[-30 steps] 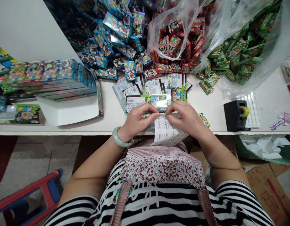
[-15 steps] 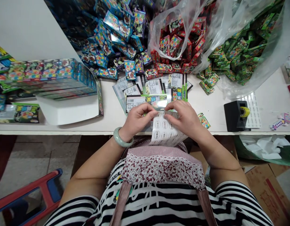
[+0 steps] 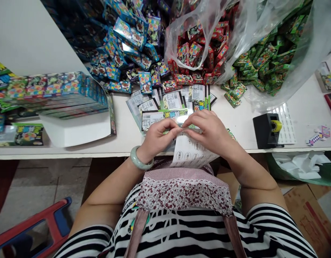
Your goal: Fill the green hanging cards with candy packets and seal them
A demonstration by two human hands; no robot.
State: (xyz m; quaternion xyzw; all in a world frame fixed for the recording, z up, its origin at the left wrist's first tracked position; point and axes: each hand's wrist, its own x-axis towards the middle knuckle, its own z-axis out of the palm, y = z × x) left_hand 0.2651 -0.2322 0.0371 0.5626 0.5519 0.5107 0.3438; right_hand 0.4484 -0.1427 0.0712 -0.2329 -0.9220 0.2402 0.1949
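A sheet of round printed stickers hangs between my hands over the table's front edge. My left hand, with a pale green bangle at the wrist, pinches its top left edge. My right hand is closed on the sheet's top edge, its fingertips close to the left ones. Just beyond lie flat printed packages with clear windows, overlapping in a loose pile. Whether a single sticker is between the fingertips is too small to tell.
Heaps of blue boxes, red boxes and green boxes fill the back. A display carton stands left, a black tape dispenser right. Below hangs a green bag of white scraps.
My right hand has moved left, bringing its fingertips closer to my left hand's and covering more of the sticker sheet. The view has shifted slightly.
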